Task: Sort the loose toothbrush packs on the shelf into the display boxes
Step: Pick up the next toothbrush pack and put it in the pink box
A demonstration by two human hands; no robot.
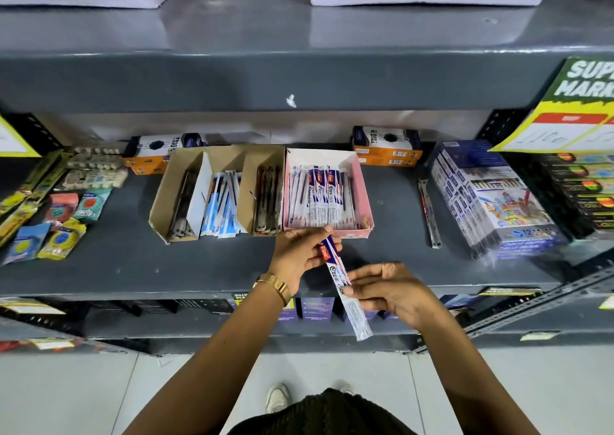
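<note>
A long slim white, blue and red pack (345,296) is held over the front edge of the grey shelf (199,265). My left hand (299,256) grips its upper red end. My right hand (390,290) pinches its middle. Just behind my left hand stands the pink display box (363,195), holding several packs of the same kind upright. Left of it, a brown cardboard box (162,202) with dividers holds several other slim packs. One loose slim pack (428,213) lies on the shelf to the right of the pink box.
Colour-pencil boxes (491,202) are stacked at the right, with dark boxes beyond them. Small blister packs (63,222) lie at the left. Orange and black cartons (387,147) stand at the back. The upper shelf's lip (265,79) overhangs. A yellow and green sign (571,109) hangs at the right.
</note>
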